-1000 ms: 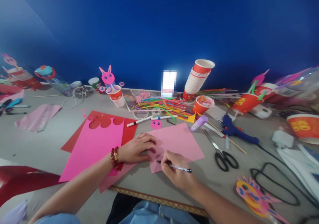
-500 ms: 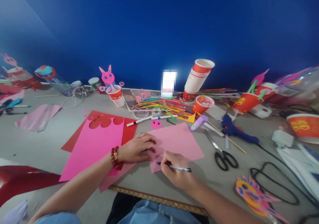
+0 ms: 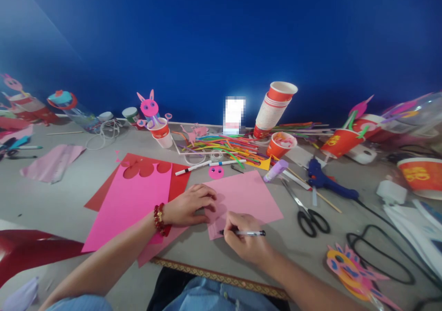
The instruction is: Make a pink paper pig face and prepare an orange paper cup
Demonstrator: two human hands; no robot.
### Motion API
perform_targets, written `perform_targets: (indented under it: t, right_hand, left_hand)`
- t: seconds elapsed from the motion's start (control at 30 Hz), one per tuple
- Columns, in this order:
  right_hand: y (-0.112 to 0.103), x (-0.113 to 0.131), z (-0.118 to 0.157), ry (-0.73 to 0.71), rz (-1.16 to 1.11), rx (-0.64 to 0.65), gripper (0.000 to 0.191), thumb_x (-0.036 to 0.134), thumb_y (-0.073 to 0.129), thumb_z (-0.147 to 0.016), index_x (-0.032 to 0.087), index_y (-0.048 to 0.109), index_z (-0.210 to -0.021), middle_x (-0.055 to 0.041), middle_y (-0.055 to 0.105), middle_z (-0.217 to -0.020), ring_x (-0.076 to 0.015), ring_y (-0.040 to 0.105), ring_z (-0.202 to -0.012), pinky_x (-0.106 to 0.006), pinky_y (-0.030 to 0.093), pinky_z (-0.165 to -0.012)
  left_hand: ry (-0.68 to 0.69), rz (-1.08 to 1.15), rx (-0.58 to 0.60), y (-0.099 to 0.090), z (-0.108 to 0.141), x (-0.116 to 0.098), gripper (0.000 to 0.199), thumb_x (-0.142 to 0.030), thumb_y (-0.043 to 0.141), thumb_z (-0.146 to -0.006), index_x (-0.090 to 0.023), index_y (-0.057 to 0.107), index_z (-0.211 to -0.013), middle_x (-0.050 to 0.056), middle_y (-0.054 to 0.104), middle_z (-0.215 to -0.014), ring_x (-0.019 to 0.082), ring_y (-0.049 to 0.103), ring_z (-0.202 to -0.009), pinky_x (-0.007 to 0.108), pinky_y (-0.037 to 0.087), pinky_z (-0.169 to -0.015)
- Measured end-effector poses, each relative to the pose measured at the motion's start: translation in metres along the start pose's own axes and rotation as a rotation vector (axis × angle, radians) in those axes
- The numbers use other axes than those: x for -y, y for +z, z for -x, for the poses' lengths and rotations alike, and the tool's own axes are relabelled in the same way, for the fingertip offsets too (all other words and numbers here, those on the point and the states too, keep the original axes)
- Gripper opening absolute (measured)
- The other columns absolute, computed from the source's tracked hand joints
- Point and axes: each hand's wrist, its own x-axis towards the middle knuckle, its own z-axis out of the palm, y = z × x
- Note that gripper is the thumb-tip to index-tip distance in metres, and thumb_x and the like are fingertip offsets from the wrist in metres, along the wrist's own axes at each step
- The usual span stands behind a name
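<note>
Pinched in my right hand [image 3: 243, 237] is a black-and-clear pen [image 3: 253, 233], its dark tip at the lower left part of a light pink paper sheet [image 3: 250, 191]. Faint lines show on the paper near the tip. My left hand [image 3: 193, 205] rests on the sheet's left edge, fingers apart and slightly bent, holding nothing. Under my left wrist lie a hot pink sheet [image 3: 138, 205] with round cut-outs and a red sheet [image 3: 181, 173]. Just beyond the light pink sheet is a small pink round face [image 3: 216, 172] with two eyes.
Scissors [image 3: 307, 216], a purple glue stick [image 3: 276, 170] and a blue glue gun [image 3: 328, 182] with a black cord lie right. Behind are colourful pipe cleaners [image 3: 231, 149], stacked paper cups [image 3: 274, 108] and a cup with a pink rabbit figure [image 3: 149, 107].
My right hand and the pen tip have shifted slightly down and to the right on the light pink paper. My left hand has stayed in place.
</note>
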Motion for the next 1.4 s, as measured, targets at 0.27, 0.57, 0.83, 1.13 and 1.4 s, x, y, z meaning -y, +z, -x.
perform_targets:
  t: [0.27,0.57,0.83,1.13,1.4]
  right_hand:
    - [-0.0012,0.0004,0.0003,-0.004,-0.02,-0.009,0.016,0.012,0.044,-0.072,0.022,0.036,-0.061,0.0067,0.04,-0.051,-0.0101,0.038,-0.048,-0.023,0.026,-0.051]
    - [-0.0026,0.0016,0.0003,-0.002,-0.039,-0.013,0.018,0.012,0.044,-0.073,0.022,0.035,-0.061,0.0071,0.036,-0.051,-0.0103,0.036,-0.048,-0.024,0.024,-0.05]
    - [-0.0016,-0.0024,0.0033,0.036,-0.1,-0.09,0.019,0.014,0.042,-0.08,0.022,0.039,-0.063,0.0059,0.042,-0.054,-0.0111,0.04,-0.051,-0.023,0.028,-0.052]
    - [0.0013,-0.0048,0.0001,0.007,-0.004,-0.069,0.016,0.015,0.044,-0.083,0.022,0.044,-0.069,0.0045,0.049,-0.057,-0.012,0.046,-0.053,-0.024,0.031,-0.054]
    - [0.0014,-0.0035,-0.0004,0.002,0.024,-0.055,0.016,0.014,0.044,-0.083,0.022,0.045,-0.069,0.0039,0.051,-0.057,-0.0122,0.047,-0.053,-0.024,0.031,-0.054]
  left_hand:
    - [-0.004,0.003,-0.007,-0.0001,0.0001,-0.0007,0.024,-0.037,0.064,-0.086,-0.024,0.06,-0.106,0.008,0.056,-0.127,0.024,0.047,-0.122,0.038,0.034,-0.105]
    - [-0.005,0.005,0.0,-0.0009,-0.0004,-0.0016,0.023,-0.035,0.064,-0.086,-0.025,0.06,-0.106,0.008,0.057,-0.126,0.025,0.047,-0.122,0.039,0.034,-0.105]
    - [-0.013,0.006,0.005,0.0002,0.0005,-0.0005,0.024,-0.034,0.064,-0.086,-0.025,0.06,-0.107,0.008,0.056,-0.127,0.025,0.047,-0.122,0.038,0.034,-0.105]
    - [-0.005,0.008,-0.001,-0.0004,0.0006,-0.0007,0.025,-0.034,0.064,-0.086,-0.025,0.06,-0.108,0.008,0.056,-0.127,0.025,0.047,-0.122,0.038,0.034,-0.105]
    - [-0.008,0.007,-0.002,-0.0006,-0.0001,-0.001,0.025,-0.033,0.064,-0.085,-0.026,0.06,-0.108,0.007,0.056,-0.126,0.025,0.048,-0.121,0.038,0.034,-0.105]
